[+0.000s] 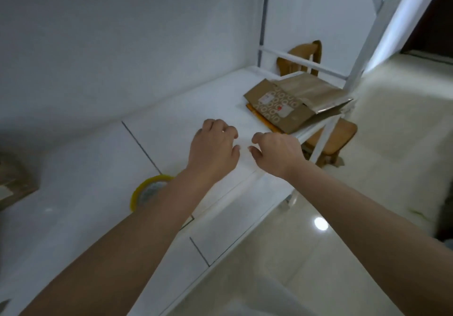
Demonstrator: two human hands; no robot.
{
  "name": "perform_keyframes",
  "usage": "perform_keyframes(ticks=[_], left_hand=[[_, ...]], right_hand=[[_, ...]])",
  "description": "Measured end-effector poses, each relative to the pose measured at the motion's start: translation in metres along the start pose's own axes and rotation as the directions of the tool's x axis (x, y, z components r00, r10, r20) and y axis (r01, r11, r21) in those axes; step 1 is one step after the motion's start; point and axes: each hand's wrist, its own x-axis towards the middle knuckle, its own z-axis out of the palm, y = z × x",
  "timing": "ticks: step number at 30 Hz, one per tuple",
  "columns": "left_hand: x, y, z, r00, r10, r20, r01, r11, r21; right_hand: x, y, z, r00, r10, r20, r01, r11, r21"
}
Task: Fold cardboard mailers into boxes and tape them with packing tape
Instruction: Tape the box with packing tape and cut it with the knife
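Both hands, left hand [213, 147] and right hand [275, 152], hover loosely curled and empty over the white desk [103, 168], tape roll [149, 190] parked close under the left forearm, probably reaching for the flattened cardboard mailers [286, 106] stacked at the far end.

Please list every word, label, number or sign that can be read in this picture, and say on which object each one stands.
None can be read.
Flattened brown cardboard mailer at the far end of the white table: a band of printed ring-like marks and small white labels with red spots, too blurred to read.
Yellow-rimmed roll of packing tape: no print visible.
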Motion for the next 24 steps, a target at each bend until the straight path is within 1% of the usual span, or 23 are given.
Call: perform_keyframes(ticks=[2, 5, 7, 9, 11, 13, 16, 18, 22, 24], left_hand=[[0.031, 0.033, 0.023, 1.0, 0.017, 0.016, -0.017, 1.0, -0.024], [0.066, 0.073, 0.057, 0.998, -0.024, 0.054, 0.03, 0.994, -0.107], [0.081, 0.09, 0.078, 0.992, -0.044, 0.115, 0.059, 0.99, -0.128], [0.096, 0.1, 0.097, 0.983, -0.056, 0.176, 0.075, 0.991, -0.107], [0.11, 0.101, 0.112, 0.972, -0.067, 0.227, 0.083, 0.995, -0.059], [0.124, 0.098, 0.123, 0.96, -0.091, 0.263, 0.108, 0.993, -0.048], [0.141, 0.087, 0.137, 0.933, -0.182, 0.311, 0.225, 0.968, -0.109], [0.15, 0.082, 0.144, 0.907, -0.236, 0.348, 0.303, 0.941, -0.15], [0.163, 0.072, 0.157, 0.885, -0.268, 0.381, 0.352, 0.921, -0.168], [0.168, 0.066, 0.16, 0.874, -0.289, 0.39, 0.382, 0.905, -0.186]], right_hand=[[-0.001, 0.049, -0.003, 0.999, 0.041, 0.032, -0.04, 0.999, -0.03], [0.003, 0.112, -0.003, 0.989, 0.112, 0.092, -0.107, 0.993, -0.055], [0.006, 0.141, 0.0, 0.981, 0.154, 0.117, -0.149, 0.988, -0.051], [0.01, 0.161, 0.007, 0.977, 0.178, 0.116, -0.174, 0.984, -0.044], [0.013, 0.177, 0.014, 0.975, 0.195, 0.107, -0.193, 0.981, -0.03], [0.018, 0.19, 0.022, 0.972, 0.213, 0.102, -0.213, 0.977, -0.012], [0.031, 0.202, 0.031, 0.972, 0.218, 0.084, -0.218, 0.976, -0.006], [0.044, 0.208, 0.036, 0.974, 0.218, 0.06, -0.216, 0.976, -0.04], [0.072, 0.212, 0.047, 0.981, 0.191, 0.034, -0.186, 0.976, -0.111], [0.083, 0.213, 0.054, 0.982, 0.178, 0.068, -0.169, 0.979, -0.112]])
